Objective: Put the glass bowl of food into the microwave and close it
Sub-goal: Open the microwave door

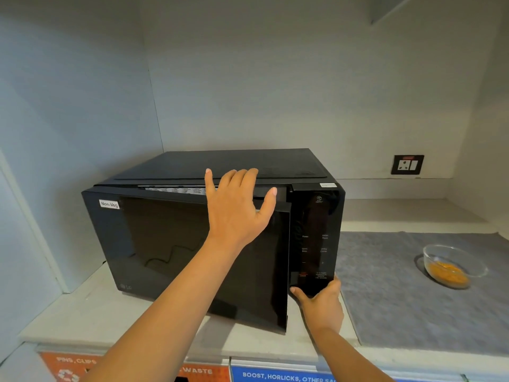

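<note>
A black microwave (170,244) stands on the pale counter, its door ajar by a small gap at the right edge. My left hand (237,208) lies spread over the door's top right corner, fingers apart and curling over the top edge. My right hand (321,301) grips the lower corner of the control panel (314,244), thumb on the front. The glass bowl (451,264), holding orange food, sits far right on a grey mat, apart from both hands.
The grey mat (399,299) covers the counter right of the microwave. A wall socket (407,164) sits on the back wall. A side wall closes in on the left. Labelled bin fronts (275,374) run below the counter edge.
</note>
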